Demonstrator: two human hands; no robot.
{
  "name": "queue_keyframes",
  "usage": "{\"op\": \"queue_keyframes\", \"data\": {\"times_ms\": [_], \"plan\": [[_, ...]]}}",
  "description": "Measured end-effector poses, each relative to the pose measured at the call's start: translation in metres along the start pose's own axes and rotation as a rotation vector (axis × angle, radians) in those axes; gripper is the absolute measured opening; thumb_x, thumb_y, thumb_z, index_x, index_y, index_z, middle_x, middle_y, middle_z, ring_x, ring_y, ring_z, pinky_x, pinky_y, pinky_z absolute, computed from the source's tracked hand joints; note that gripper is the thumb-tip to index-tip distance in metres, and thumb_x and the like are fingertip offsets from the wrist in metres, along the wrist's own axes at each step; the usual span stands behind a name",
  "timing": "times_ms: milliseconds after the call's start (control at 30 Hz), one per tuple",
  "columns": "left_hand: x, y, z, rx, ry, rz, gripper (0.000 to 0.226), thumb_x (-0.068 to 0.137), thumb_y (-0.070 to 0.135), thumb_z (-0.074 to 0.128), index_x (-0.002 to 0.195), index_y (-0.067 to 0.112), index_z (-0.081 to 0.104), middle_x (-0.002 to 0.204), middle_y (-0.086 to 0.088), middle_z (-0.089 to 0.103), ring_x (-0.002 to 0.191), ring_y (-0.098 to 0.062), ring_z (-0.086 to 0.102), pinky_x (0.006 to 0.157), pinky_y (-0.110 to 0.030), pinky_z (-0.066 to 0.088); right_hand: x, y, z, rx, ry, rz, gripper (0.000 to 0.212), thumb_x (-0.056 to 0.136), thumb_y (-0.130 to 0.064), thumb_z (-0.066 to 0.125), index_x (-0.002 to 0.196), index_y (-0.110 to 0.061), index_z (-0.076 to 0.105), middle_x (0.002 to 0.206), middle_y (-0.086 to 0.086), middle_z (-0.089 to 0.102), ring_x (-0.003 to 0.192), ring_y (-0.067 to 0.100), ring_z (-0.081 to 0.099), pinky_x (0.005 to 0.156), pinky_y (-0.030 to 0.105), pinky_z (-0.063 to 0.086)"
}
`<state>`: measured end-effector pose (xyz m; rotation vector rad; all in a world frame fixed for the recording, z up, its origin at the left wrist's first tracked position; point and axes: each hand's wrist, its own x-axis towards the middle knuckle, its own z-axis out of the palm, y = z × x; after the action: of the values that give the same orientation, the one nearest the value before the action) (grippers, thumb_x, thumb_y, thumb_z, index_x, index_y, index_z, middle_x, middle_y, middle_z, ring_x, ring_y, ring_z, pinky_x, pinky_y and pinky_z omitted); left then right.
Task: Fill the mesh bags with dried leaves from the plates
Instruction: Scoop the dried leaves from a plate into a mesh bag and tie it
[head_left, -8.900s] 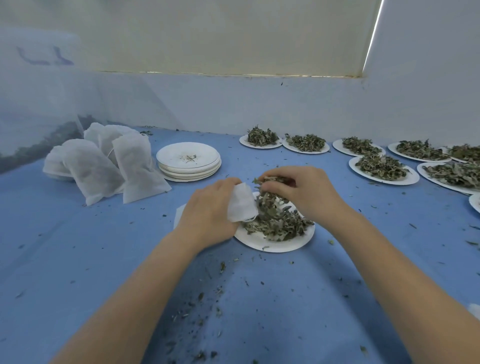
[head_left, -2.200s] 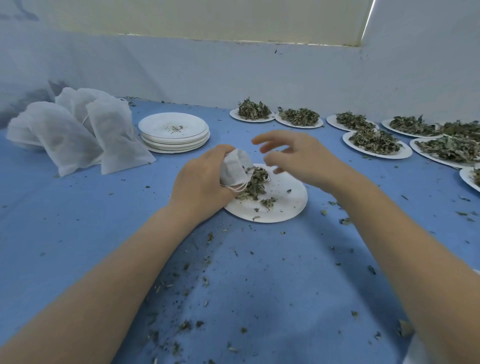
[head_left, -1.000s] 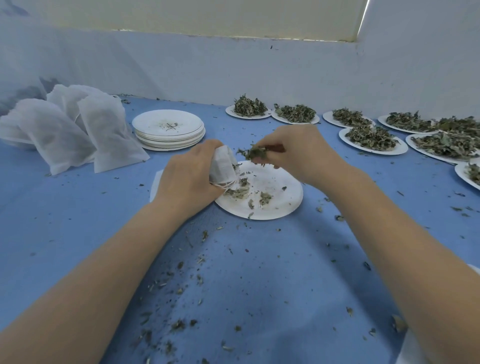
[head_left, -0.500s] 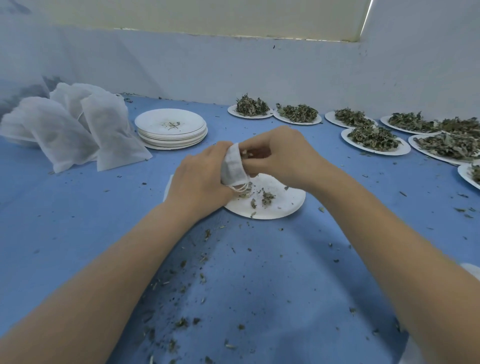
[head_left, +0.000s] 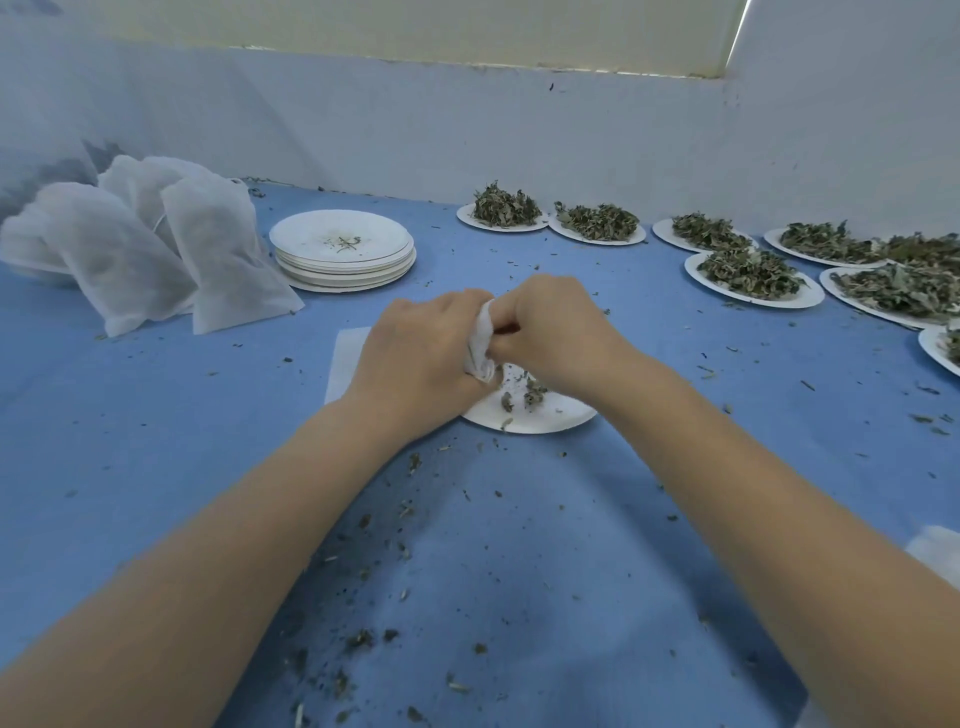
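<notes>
At the centre of the blue worktop (head_left: 156, 441), both hands meet over a white plate (head_left: 540, 413). The left hand (head_left: 421, 358) has its grip curled round a white mesh bag (head_left: 480, 340), holding the bunched cloth at the plate's left rim. The right hand (head_left: 556, 327) has its fingers curled, pinching at the bag's top edge; whether it holds leaves cannot be told, since the fingertips are hidden. The plate carries only a few scraps of dried leaves (head_left: 532, 395). A flat white sheet (head_left: 345, 358) lies under the left hand, partly covered.

Far left: filled bags (head_left: 156, 249) lean together in a group. Just beside them to the right stands a stack of plates (head_left: 345, 252), the top one bearing a few crumbs.

Far side and right: full plates (head_left: 753, 273) heaped with leaves stand in rows along the white wall (head_left: 467, 130), close to one another.

Leaf fragments (head_left: 405, 509) are scattered over the worktop, densest between the forearms.
</notes>
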<state>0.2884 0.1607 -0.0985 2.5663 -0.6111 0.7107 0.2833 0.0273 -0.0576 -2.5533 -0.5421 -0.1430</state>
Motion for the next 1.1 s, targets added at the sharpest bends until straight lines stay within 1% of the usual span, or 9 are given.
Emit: {"op": "queue_keyframes", "data": {"times_ms": [167, 333, 400, 533, 600, 700, 833, 1000, 1100], "plan": [[-0.002, 0.004, 0.001, 0.002, -0.031, 0.014, 0.047, 0.072, 0.028, 0.071, 0.114, 0.012, 0.055, 0.097, -0.003, 0.064, 0.086, -0.028, 0.056, 0.064, -0.021, 0.017, -0.003, 0.004, -0.004, 0.141, -0.17, 0.005, 0.026, 0.085, -0.004, 0.056, 0.068, -0.02, 0.064, 0.061, 0.002, 0.056, 0.05, -0.003, 0.044, 0.053, 0.011, 0.034], [0.0, -0.003, -0.003, -0.077, -0.022, -0.038, 0.064, 0.068, 0.046, 0.063, 0.124, 0.02, 0.047, 0.113, -0.001, 0.06, 0.093, -0.029, 0.056, 0.072, -0.031, 0.038, -0.006, 0.017, -0.028, 0.382, -0.265, -0.037, 0.023, 0.086, -0.007, 0.062, 0.103, -0.02, 0.071, 0.095, 0.001, 0.073, 0.08, 0.008, 0.064, 0.079, 0.039, 0.054], [0.0, -0.003, -0.004, -0.066, -0.037, -0.042, 0.065, 0.068, 0.044, 0.066, 0.125, 0.02, 0.047, 0.113, -0.002, 0.06, 0.093, -0.03, 0.056, 0.074, -0.035, 0.043, -0.007, 0.02, -0.031, 0.438, -0.276, -0.033, 0.027, 0.085, -0.007, 0.065, 0.104, -0.025, 0.072, 0.096, -0.003, 0.073, 0.079, 0.009, 0.063, 0.069, 0.024, 0.053], [0.001, -0.003, -0.003, -0.07, -0.025, -0.038, 0.057, 0.071, 0.034, 0.068, 0.123, 0.018, 0.05, 0.11, -0.002, 0.061, 0.093, -0.029, 0.055, 0.072, -0.032, 0.035, -0.003, 0.012, -0.014, 0.3, -0.013, -0.009, 0.015, 0.077, -0.013, 0.07, 0.077, -0.028, 0.072, 0.064, -0.013, 0.067, 0.058, 0.003, 0.051, 0.049, 0.015, 0.037], [0.001, 0.0, -0.004, -0.078, -0.008, -0.02, 0.051, 0.07, 0.024, 0.066, 0.118, 0.014, 0.054, 0.106, -0.002, 0.062, 0.091, -0.029, 0.054, 0.066, -0.024, 0.023, 0.0, 0.003, 0.003, 0.169, 0.111, 0.0, 0.028, 0.076, -0.002, 0.061, 0.058, -0.023, 0.065, 0.051, -0.008, 0.053, 0.051, 0.008, 0.044, 0.044, 0.016, 0.032], [0.003, 0.001, -0.006, -0.052, 0.006, 0.042, 0.053, 0.069, 0.016, 0.068, 0.12, 0.013, 0.056, 0.109, -0.007, 0.064, 0.093, -0.032, 0.055, 0.068, -0.023, 0.022, 0.0, 0.0, 0.01, 0.213, -0.007, 0.028, 0.048, 0.077, 0.004, 0.055, 0.04, -0.027, 0.054, 0.039, -0.012, 0.044, 0.039, 0.005, 0.04, 0.037, 0.012, 0.028], [0.004, -0.01, -0.013, -0.107, -0.021, -0.047, 0.063, 0.065, 0.036, 0.068, 0.123, 0.025, 0.048, 0.112, 0.0, 0.061, 0.095, -0.028, 0.057, 0.077, -0.036, 0.045, -0.003, 0.003, -0.006, 0.403, -0.123, -0.064, 0.016, 0.086, -0.011, 0.063, 0.077, -0.023, 0.069, 0.063, -0.007, 0.056, 0.051, 0.006, 0.04, 0.047, 0.016, 0.032], [0.001, -0.03, -0.015, -0.055, 0.02, -0.181, 0.06, 0.066, 0.019, 0.069, 0.122, 0.026, 0.046, 0.103, 0.001, 0.062, 0.091, -0.028, 0.056, 0.067, -0.03, 0.037, 0.002, 0.013, -0.014, 0.547, 0.067, -0.063, 0.018, 0.083, -0.014, 0.068, 0.089, -0.031, 0.074, 0.086, -0.013, 0.073, 0.079, -0.003, 0.066, 0.06, 0.014, 0.049], [0.0, -0.037, -0.013, -0.053, 0.033, -0.239, 0.058, 0.068, 0.021, 0.069, 0.121, 0.026, 0.046, 0.102, 0.002, 0.061, 0.094, -0.028, 0.055, 0.067, -0.028, 0.034, 0.014, 0.024, -0.004, 0.295, 0.155, 0.086, 0.013, 0.086, -0.024, 0.062, 0.09, -0.032, 0.071, 0.09, -0.013, 0.069, 0.081, 0.005, 0.063, 0.062, 0.008, 0.047]]}}
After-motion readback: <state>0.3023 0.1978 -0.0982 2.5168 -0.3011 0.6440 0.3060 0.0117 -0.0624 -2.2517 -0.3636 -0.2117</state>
